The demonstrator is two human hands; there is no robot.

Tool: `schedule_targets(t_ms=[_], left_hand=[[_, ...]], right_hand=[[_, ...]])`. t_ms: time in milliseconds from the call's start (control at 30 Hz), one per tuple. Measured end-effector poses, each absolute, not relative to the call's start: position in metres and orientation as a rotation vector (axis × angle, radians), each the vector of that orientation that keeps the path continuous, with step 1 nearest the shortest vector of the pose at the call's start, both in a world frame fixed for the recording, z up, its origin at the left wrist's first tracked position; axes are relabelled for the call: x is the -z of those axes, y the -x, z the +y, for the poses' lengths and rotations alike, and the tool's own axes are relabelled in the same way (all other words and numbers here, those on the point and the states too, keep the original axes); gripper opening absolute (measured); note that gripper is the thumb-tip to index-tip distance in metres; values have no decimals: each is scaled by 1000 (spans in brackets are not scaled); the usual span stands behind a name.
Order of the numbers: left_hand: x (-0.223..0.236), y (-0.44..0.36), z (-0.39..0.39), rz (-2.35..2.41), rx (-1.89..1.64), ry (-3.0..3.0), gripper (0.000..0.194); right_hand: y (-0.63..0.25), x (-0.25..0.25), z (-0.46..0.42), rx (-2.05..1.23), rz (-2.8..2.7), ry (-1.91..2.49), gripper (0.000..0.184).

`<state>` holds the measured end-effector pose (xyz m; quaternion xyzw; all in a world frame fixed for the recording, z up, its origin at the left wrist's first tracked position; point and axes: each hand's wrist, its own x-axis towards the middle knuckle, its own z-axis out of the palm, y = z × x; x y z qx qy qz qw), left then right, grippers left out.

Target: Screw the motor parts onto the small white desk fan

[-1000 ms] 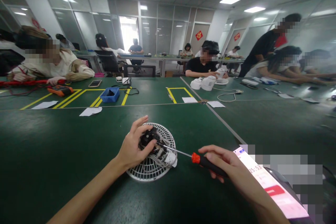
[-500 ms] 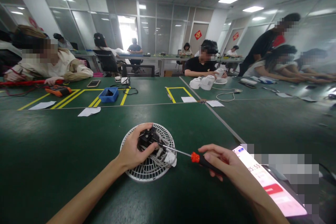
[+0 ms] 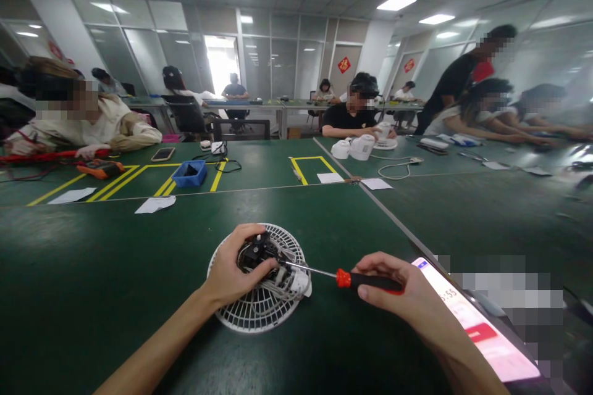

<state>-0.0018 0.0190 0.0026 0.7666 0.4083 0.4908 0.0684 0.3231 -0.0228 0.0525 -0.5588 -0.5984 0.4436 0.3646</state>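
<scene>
A round white fan grille (image 3: 231, 315) lies on the green table in front of me, bearing a black motor assembly (image 3: 254, 250) and a coiled grey cable (image 3: 274, 289). My left hand (image 3: 229, 274) is wrapped around the motor assembly, thumb on its near side. In my right hand (image 3: 401, 287) is a screwdriver (image 3: 343, 278) with a black and red handle, held between thumb and fingers. Its shaft points left, and the tip reaches the assembly beside my left thumb; the exact contact spot is too small to tell. A white piece (image 3: 301, 284) sits at the grille's right edge.
A lit phone (image 3: 482, 327) lies by my right forearm. Farther off are a blue bin (image 3: 189, 174), paper slips (image 3: 155, 204), an orange meter (image 3: 100, 168) and another phone (image 3: 163, 153). Across the table a person (image 3: 356, 111) handles white fan parts (image 3: 362, 147).
The fingers of my right hand have shifted around the screwdriver handle, showing more of it. The tip stays at the motor assembly. My view has tilted slightly.
</scene>
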Motion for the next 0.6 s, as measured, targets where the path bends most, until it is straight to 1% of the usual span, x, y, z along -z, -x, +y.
schedule_targets(t_ms=[100,167,233,267,367,467,600], left_hand=[[-5,0,17,1216,-1474,-2325,51],[-5,-1,17,1209,-1459,-2327,54],[-5,0,16,1214,-1437,-2318,53],[-4,0,17,1220,-1428,-2309,51],[-3,1,17,1241,-1403,-2286,48],[-2,1,17,1258,-1392,-2271,48],[-2,-1,16,1286,-1406,-2251,49]], right_hand=[[-321,-52,-25,-1177,-1566,1432,42],[-317,-51,-27,-1314,-1527,1447,52],[-315,-50,-28,-1460,-1470,1470,66],[-315,-49,-28,-1501,-1450,1482,69],[-315,-47,-27,-1480,-1468,1499,65],[-317,-48,-26,-1417,-1513,1492,57],[-320,-50,-25,-1312,-1519,1499,53]])
